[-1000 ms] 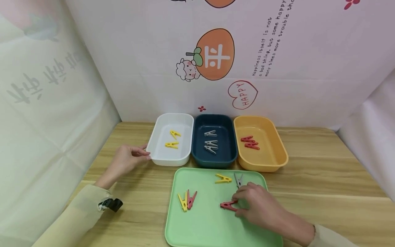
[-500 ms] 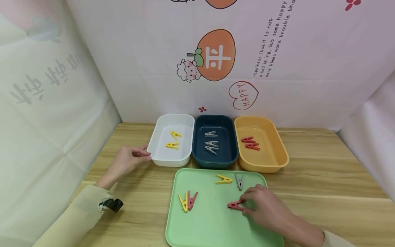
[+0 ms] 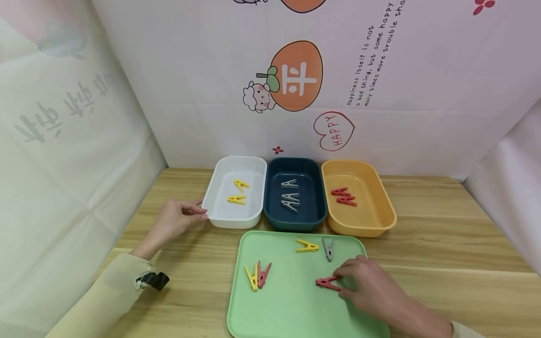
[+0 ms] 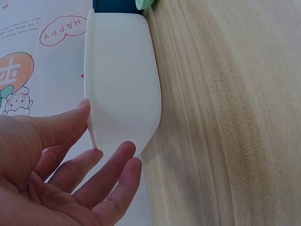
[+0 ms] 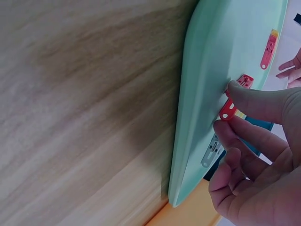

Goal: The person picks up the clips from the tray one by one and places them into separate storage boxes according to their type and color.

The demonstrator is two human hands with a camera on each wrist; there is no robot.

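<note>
while the loose-fingered left hand touches a white bin, the right hand pinches a red clothespin, likely needing the orange bin next.

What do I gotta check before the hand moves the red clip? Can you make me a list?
1. Right hand pinching the red clip: ok.
2. Red clip lifted off the green tray: cannot tell.
3. Orange bin has room: ok, just two red clips inside.
4. Left hand touching the white bin: ok.
5. No more clips on the tray: not ok, four other clips lie there.
</note>
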